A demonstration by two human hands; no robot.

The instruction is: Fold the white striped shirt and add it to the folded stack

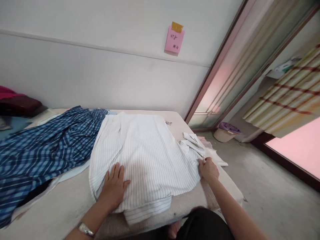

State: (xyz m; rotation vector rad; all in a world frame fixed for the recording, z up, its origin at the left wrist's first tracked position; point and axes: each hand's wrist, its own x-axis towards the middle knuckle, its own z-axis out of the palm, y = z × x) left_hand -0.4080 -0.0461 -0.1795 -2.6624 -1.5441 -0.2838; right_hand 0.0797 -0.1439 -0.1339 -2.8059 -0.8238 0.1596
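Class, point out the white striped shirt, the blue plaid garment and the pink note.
white striped shirt (145,150), head view, middle of its back panel.
blue plaid garment (47,146), head view, central folds.
pink note (174,40), head view, paper's centre.

Your right hand (208,169) closes into the edge of the white striped shirt (147,160), so its fingertips are hidden from you. The blue plaid shirt (42,150) runs off the left edge. The pink note (174,40) carries writing too small to read.
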